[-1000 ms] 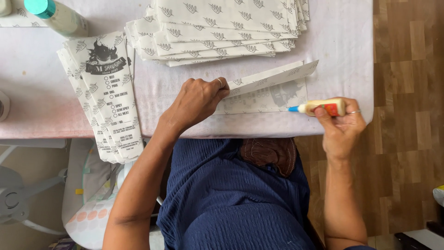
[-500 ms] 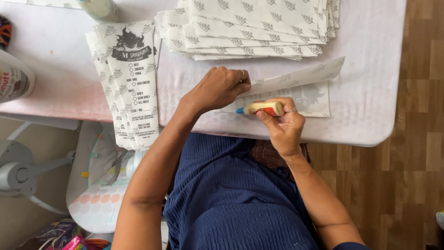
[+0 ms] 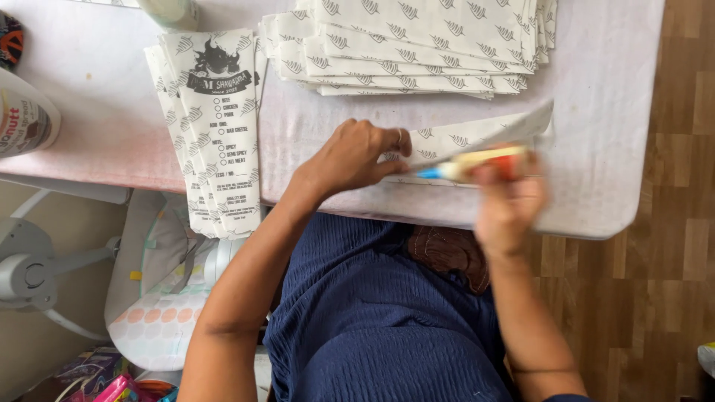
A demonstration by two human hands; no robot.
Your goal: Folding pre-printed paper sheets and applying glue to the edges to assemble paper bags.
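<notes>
My left hand presses down on a folded printed paper sheet near the table's front edge, fingers on its fold. My right hand, blurred by motion, grips a glue tube with a blue tip pointing left along the paper's lower edge, just right of my left fingers. A fanned stack of leaf-patterned paper sheets lies behind the hands. A pile of finished printed paper sleeves hangs over the table edge at the left.
The table has a pale cloth cover. A jar stands at the far left, a bottle at the top. Below the table are a fan base, a padded seat and a wooden floor.
My right hand brought the glue tube from the right to the paper and is now sliding it along the lower edge. My left hand stays on the fold.
</notes>
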